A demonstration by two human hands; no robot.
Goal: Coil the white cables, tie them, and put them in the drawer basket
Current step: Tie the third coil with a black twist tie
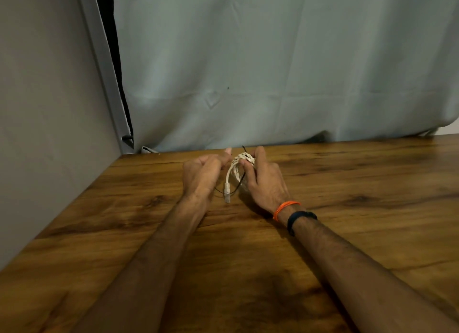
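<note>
While both bare forearms reach forward over a brown wood-grain table (347,183), the hands meet near its far edge, close to the far left corner. Seen from the head camera, the right hand (263,181) is curled around a small coiled white cable (238,167), fingers wrapped through the loops. One cable end with a clear plug (227,192) hangs down between the hands, just above the tabletop. The left hand (202,172) is closed in a loose fist beside the coil, thumb and fingertips pinched together; a thin black tie wire (232,191) loops under the coil, and whether the pinch holds it cannot be told. An orange thread band (285,206) and a dark wristband (299,218) circle the right wrist. Pale blue-grey cloth (273,72) hangs behind the table.
</note>
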